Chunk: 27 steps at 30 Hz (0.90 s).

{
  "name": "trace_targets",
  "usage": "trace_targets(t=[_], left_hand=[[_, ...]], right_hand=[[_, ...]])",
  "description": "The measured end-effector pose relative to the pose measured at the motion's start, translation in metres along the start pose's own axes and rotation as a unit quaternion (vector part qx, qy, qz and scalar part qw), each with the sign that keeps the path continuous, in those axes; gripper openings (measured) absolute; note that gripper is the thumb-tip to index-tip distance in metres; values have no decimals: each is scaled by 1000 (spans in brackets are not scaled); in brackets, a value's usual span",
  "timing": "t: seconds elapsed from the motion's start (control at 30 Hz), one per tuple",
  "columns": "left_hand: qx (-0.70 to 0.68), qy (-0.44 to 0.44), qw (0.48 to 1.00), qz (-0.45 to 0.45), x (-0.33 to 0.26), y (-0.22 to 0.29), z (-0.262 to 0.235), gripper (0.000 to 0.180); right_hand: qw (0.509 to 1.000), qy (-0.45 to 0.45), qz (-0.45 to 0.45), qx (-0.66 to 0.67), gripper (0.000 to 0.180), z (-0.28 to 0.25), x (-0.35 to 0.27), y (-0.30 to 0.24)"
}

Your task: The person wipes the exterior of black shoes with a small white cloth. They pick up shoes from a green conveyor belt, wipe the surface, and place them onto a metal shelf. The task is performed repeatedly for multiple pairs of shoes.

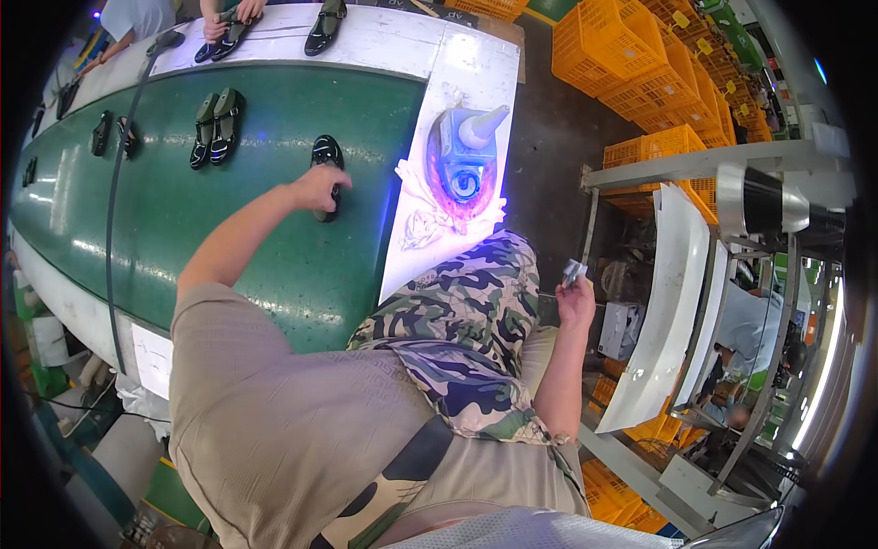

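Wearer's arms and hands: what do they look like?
Left hand and right hand: both ungloved, no watch visible. Forearms bare too. Short sleeves in taupe, finely textured fabric. No cables seen on either arm.

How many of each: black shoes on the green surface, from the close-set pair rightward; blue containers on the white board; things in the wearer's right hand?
Black shoes, one at the left hand: 3
Blue container: 1
Small silvery thing in the right hand: 1
Total: 5
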<state>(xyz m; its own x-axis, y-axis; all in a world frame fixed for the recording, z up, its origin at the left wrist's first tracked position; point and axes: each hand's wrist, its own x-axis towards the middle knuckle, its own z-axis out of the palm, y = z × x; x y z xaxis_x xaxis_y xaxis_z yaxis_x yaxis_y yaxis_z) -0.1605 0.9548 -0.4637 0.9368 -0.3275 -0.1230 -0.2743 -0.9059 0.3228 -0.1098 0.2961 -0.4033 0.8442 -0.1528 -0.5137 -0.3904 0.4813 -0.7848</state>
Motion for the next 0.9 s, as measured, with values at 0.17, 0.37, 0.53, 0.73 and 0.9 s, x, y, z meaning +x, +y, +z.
trace_targets(t=[0.17, 0.37, 0.53, 0.73, 0.9], left_hand=[[-110, 56, 886, -448, 9, 32, 15, 100], [-298, -121, 781, -536, 19, 7, -16, 71], [-626, -26, 615, -478, 7, 4, 20, 54], [-905, 88, 400, -118, 22, 121, 8, 58], [-749, 229, 621, 15, 81, 240, -60, 55]], right_hand=[[1000, 1, 6, -17, 14, 23, 8, 7], [993, 69, -49, -79, 17, 37, -3, 2], [995, 85, -31, -44, 18, 15, -12, -3], [989, 149, 16, -17, 16, -41, 9, 4], [983, 158, -44, -84, 17, -23, 18, -13]])
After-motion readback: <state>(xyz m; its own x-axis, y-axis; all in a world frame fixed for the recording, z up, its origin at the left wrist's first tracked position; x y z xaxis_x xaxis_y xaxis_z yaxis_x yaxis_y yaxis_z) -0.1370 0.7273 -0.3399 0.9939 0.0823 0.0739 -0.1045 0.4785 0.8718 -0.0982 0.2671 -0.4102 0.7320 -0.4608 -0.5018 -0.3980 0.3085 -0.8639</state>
